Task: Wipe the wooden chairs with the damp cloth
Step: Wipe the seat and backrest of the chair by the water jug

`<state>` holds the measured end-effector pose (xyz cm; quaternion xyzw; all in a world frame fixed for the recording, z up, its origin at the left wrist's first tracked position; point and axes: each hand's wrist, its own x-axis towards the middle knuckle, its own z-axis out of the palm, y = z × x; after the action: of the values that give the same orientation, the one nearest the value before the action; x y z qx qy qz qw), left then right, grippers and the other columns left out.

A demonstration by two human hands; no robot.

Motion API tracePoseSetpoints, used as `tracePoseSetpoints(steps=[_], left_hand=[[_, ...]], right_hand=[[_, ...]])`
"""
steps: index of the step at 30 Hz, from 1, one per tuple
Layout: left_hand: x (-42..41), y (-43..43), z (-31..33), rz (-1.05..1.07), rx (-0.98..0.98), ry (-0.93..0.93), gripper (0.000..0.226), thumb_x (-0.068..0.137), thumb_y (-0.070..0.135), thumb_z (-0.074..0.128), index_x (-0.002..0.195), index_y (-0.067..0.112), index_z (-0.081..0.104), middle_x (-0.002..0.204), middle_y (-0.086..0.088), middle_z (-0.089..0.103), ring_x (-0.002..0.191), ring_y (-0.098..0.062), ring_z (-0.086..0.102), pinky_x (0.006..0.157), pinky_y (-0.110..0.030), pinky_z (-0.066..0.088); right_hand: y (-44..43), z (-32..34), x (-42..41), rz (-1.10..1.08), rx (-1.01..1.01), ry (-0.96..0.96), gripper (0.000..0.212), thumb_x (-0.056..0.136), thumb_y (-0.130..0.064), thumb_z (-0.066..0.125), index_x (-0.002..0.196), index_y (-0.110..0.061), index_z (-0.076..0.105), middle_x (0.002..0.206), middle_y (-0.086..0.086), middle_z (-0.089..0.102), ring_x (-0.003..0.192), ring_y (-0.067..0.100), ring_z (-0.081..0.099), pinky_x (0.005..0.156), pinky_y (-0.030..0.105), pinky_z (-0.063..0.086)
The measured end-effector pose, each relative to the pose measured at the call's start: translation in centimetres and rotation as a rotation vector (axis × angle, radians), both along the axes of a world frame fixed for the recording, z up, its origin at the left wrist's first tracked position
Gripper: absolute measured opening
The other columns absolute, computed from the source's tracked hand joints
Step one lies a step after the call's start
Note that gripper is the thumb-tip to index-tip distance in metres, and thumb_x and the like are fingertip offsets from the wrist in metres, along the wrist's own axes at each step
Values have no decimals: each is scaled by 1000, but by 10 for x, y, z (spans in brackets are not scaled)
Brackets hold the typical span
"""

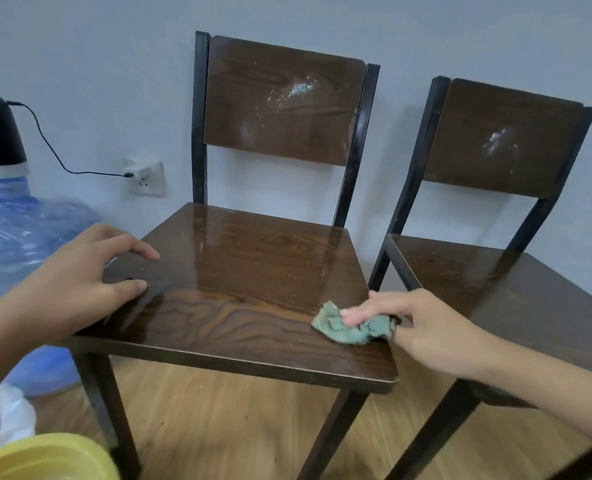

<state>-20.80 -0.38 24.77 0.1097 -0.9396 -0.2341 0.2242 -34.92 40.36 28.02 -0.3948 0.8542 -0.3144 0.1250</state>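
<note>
Cloth (353, 325), bunched lengthwise left-to-right on chair seat (253, 265), pinned under right hand (422, 327) fingers.

The glossy dark brown wooden seat (253, 268) lies bare between the left hand (90, 275) at its left edge and the right hand (422, 327) pressing a crumpled green cloth (353, 329) at its front right. A second dark wooden chair (516, 296) stands just beside on the right; a blue plastic water jug (13, 237) crowds the left.

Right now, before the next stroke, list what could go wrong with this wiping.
1. The cloth is bunched small under the right hand at the seat's front right corner, so strokes may miss patches of the left chair.
2. White smears on both backrests could get overlooked.
3. The left hand rests on the glossy seat and may leave prints.
</note>
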Motion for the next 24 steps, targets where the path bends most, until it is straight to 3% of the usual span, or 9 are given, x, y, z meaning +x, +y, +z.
tracePoseSetpoints(steps=[3,5,9,11,14,18,20,22,24], left_hand=[[4,2,5,-15,12,8,40,79,16,80,95,49,65,119,6,52,107,-13,47,94,-33,36],[9,-2,9,3,5,1,37,79,17,80,94,47,66,121,6,52,110,-14,47,95,-35,37],[21,-12,11,30,29,-24,36,79,21,79,96,50,66,119,8,52,108,-15,48,95,-37,39],[23,-14,12,29,42,-65,35,81,23,77,101,49,66,117,8,52,109,-16,49,97,-40,42],[24,-12,12,22,38,-97,29,82,23,76,97,46,67,118,8,51,112,-17,51,95,-38,43],[22,-6,8,4,26,-71,29,82,21,76,97,45,66,117,11,49,108,-12,50,93,-30,37],[22,-5,6,5,33,-59,29,83,20,76,99,43,67,119,11,48,108,-10,48,95,-28,33],[22,-7,6,10,31,-53,30,83,19,76,101,42,67,120,10,48,108,-9,47,94,-27,33],[23,-11,5,14,11,-62,30,83,20,76,101,42,67,121,9,47,108,-10,47,92,-28,35]], right_hand=[[18,0,34,69,22,-6,56,97,0,61,108,-53,73,125,-33,65,134,-20,36,113,11,30],[28,5,50,92,74,-33,55,95,2,63,107,-50,75,124,-33,66,136,-13,40,115,14,30],[27,35,63,110,-53,-127,37,90,-3,69,101,-37,81,111,-12,76,110,4,69,93,19,54],[5,47,35,-56,-236,1,32,88,-7,70,103,-33,81,106,-11,78,102,4,71,84,19,58],[-46,43,-47,-256,-319,157,36,89,2,70,109,-27,78,109,-4,75,102,12,72,82,21,60],[-112,25,-124,-383,-111,151,29,93,2,62,109,-18,78,120,8,69,106,21,62,73,17,49],[-132,16,-125,-363,58,107,23,95,-12,56,93,-15,79,102,6,71,95,20,61,74,23,46],[-142,11,-117,-366,81,77,36,97,-33,52,74,-15,73,78,-2,67,79,15,62,69,25,41],[-139,4,-116,-340,53,131,42,98,-40,56,71,-14,75,81,-4,72,74,9,61,71,24,43]])
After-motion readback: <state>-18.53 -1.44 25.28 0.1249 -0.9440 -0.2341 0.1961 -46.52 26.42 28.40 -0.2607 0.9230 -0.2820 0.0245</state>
